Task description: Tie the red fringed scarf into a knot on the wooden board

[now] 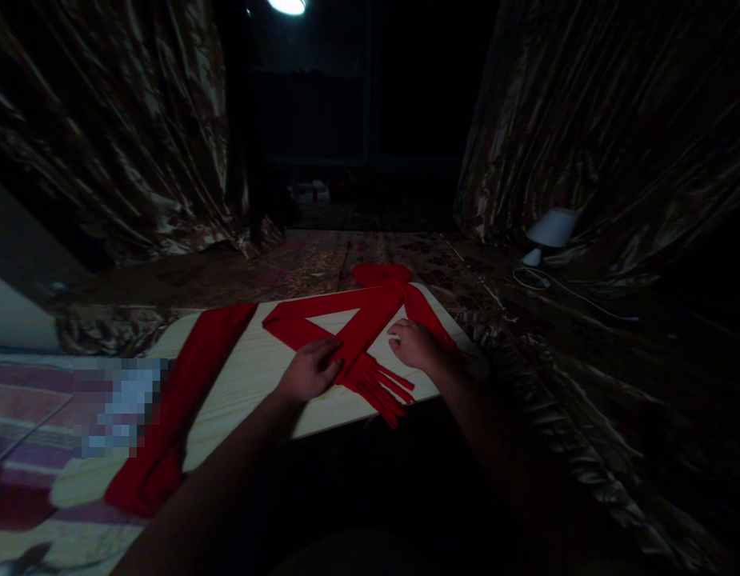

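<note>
The fingers of the left hand [310,372] lay bent over the edge of the red scarf [370,328], the thumb lower down beside them; whether they pinched the knit or merely pressed it could not be told in the dim light, but the placing seemed suited to keeping that strip from sliding. The right hand [414,344] had its fingers curled inward, between two arms of the scarf, and the pictures did not show whether anything was caught in them; from there it was within easy reach of either strip. Around the hands the scarf lay on the pale board [243,384], folded back at a sharp bend on the left and crossing near the far edge, with its fringe [385,388] pointing toward the person, likely because that end had been laid nearest. A red loop [382,274] stuck out past the board's far edge, probably because the board was too narrow for the whole spread. To the left another red strip [195,384] ran slantwise across the board, its near end bunched, apart from both hands. Farther out, striped cloth [22,416] lay at the left, and at the right a small lamp [554,228] stood beyond the board, its cord trailing on the patterned cover [322,260], perhaps set there to stay out of the way. Curtains [166,120] hung behind.
</note>
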A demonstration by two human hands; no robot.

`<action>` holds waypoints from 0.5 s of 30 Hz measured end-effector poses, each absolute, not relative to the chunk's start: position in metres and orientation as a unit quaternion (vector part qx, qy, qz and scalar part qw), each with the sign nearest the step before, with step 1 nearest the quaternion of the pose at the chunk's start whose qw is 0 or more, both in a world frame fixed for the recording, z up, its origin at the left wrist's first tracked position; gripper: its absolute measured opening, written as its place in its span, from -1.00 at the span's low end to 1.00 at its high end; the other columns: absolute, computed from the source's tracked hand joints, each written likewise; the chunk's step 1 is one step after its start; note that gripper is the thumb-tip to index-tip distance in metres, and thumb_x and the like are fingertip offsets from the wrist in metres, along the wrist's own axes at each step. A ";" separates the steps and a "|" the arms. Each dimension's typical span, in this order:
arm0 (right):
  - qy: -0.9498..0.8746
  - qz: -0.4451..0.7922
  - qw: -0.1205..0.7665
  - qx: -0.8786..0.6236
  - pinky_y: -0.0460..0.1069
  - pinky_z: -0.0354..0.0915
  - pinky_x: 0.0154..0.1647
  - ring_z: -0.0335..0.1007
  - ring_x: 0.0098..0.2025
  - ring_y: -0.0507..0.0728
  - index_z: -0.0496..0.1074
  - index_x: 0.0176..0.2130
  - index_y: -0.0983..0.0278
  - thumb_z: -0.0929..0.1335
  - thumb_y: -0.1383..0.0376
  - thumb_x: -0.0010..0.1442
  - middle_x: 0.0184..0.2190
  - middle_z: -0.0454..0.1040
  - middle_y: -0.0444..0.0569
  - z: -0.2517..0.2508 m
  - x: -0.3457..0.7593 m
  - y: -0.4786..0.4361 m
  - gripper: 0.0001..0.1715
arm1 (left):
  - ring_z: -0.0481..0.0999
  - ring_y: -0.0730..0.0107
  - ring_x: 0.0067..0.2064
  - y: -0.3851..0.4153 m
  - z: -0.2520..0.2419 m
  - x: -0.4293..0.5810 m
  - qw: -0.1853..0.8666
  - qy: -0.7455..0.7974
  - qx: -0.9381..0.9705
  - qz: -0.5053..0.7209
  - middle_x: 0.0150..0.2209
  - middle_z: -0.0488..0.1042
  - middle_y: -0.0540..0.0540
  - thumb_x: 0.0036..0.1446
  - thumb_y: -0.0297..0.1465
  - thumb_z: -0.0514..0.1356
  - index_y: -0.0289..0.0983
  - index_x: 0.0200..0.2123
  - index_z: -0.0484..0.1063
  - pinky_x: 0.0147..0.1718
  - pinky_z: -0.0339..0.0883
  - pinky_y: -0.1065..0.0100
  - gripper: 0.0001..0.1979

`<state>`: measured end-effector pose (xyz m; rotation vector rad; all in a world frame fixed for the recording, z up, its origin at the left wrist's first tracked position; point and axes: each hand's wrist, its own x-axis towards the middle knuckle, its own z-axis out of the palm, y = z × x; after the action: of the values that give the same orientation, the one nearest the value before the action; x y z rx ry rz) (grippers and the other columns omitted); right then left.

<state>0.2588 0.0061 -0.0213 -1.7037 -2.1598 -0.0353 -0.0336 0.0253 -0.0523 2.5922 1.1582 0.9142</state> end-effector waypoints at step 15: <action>-0.686 -0.076 0.189 -0.698 -0.03 0.27 -0.13 0.42 -0.10 0.18 0.53 -0.14 0.24 0.27 0.33 0.29 -0.16 0.51 0.09 -0.040 0.224 0.007 -0.74 | 0.47 0.11 0.11 0.013 -0.040 -0.038 0.043 0.359 0.873 0.326 0.14 0.50 -0.16 0.30 -0.25 0.08 -0.18 0.13 0.49 0.14 0.32 0.03 -0.60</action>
<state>0.2244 0.0065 -0.0402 -1.9642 -1.9292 -0.2137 -0.0379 0.0128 -0.0405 2.6701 1.0993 0.9979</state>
